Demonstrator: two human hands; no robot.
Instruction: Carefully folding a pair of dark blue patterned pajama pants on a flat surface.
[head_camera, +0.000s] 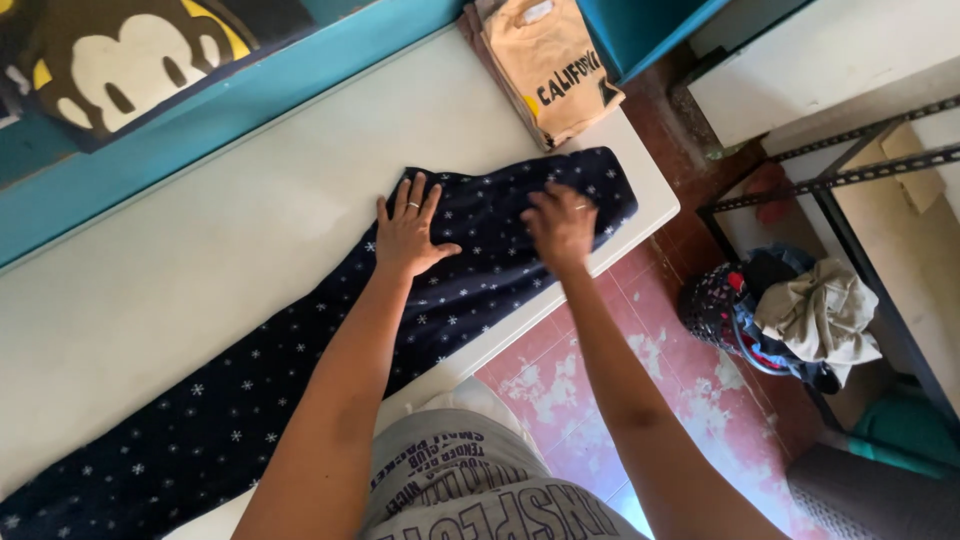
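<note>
A dark blue star-patterned cloth (300, 370) lies stretched along the near edge of the white tabletop (200, 240). The left hand (408, 232) presses flat on it, fingers spread apart. The right hand (560, 225) rests on it near the right edge, fingers loosely apart. A folded tan shirt (548, 65) sits at the far right corner.

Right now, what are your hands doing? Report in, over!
Left hand flat on the dark starry garment, fingers spread. Right hand pressing its far end, open. Folded tan shirt lies beyond on the white table, apart.
</note>
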